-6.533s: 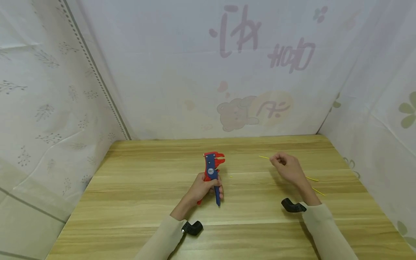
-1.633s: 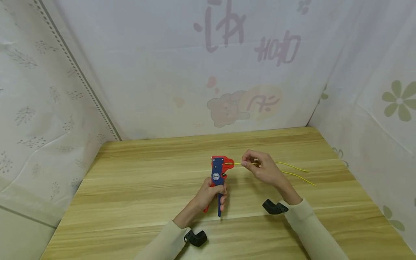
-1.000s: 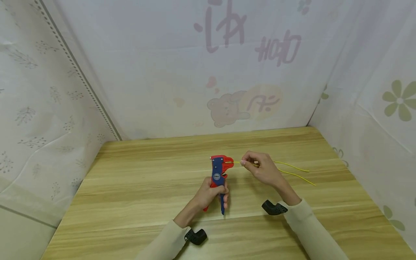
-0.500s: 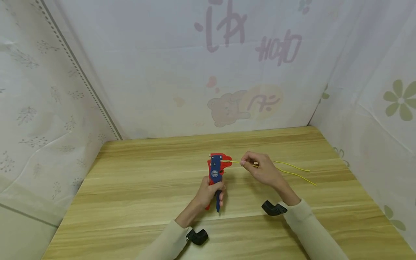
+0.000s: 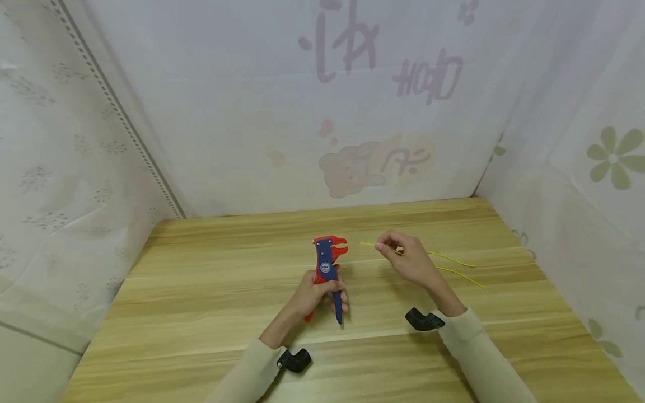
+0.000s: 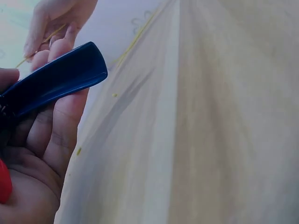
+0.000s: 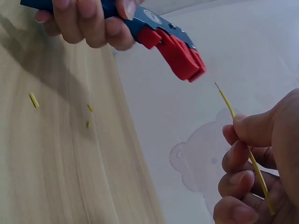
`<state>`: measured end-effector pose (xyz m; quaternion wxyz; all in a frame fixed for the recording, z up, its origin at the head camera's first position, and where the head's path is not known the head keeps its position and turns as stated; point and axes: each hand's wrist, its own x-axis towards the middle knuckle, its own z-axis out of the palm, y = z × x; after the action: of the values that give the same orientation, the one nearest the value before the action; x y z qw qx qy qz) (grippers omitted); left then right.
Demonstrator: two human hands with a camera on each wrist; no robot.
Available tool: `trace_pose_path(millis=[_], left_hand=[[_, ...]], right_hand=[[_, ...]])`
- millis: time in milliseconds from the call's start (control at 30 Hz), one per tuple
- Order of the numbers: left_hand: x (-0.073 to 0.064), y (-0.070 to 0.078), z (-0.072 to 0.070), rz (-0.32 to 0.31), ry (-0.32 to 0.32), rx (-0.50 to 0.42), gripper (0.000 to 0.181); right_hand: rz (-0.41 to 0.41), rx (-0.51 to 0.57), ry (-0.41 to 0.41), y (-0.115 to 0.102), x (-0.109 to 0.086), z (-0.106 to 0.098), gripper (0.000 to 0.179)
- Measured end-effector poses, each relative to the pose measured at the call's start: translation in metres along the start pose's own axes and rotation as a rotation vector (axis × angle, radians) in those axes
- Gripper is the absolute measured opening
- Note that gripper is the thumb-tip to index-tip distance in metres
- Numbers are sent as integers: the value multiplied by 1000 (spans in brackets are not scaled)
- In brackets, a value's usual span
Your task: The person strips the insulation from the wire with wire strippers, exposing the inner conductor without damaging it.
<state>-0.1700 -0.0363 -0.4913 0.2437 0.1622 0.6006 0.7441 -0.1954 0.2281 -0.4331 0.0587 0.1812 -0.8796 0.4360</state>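
Note:
My left hand (image 5: 309, 294) grips a red and blue wire stripper (image 5: 325, 257), its head up and its jaws parted, facing right. Thumb and fingers wrap its handles; the left wrist view catches the blue handle (image 6: 60, 77). To the right, my right hand (image 5: 410, 260) pinches a short yellow wire (image 5: 368, 243) between thumb and forefinger. In the right wrist view, the wire (image 7: 226, 100) has a thin bare tip pointing toward the stripper's red head (image 7: 180, 56), with a gap between them. Its other end lies against the curled fingers.
Two more yellow wires, an upper one (image 5: 453, 259) and a lower one (image 5: 463, 275), lie on the wooden table (image 5: 227, 263) behind the right hand. Several small yellow offcuts (image 7: 33, 100) are scattered near the stripper. Patterned cloth walls (image 5: 252, 140) enclose the table's back and sides.
The wire's end, inside the stripper's jaws half a second ago, is now out of them. The stripper has shifted left and its jaws have parted. A small yellow bit now shows below them.

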Motion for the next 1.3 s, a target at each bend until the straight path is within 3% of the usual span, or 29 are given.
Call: trace_pose_path(millis=[167,400,600,833,1300], left_hand=[[0,1,-8,-26,31,34,41],[-4,3,-15,-60,101,68,35],[-10,5,-22,-59,132,56,41],[-16,5,-30,-63,184,114,42],[-24,8,-40,-101,341,173,34]], right_hand=[[-7,-19,26,7,0,-6,12],[51,-39,51,18,1,-14,14],[66,-47,59,25,1,-20,20],[92,-52,84,34,1,-26,21],[190,-116,135,60,-2,-44,29]])
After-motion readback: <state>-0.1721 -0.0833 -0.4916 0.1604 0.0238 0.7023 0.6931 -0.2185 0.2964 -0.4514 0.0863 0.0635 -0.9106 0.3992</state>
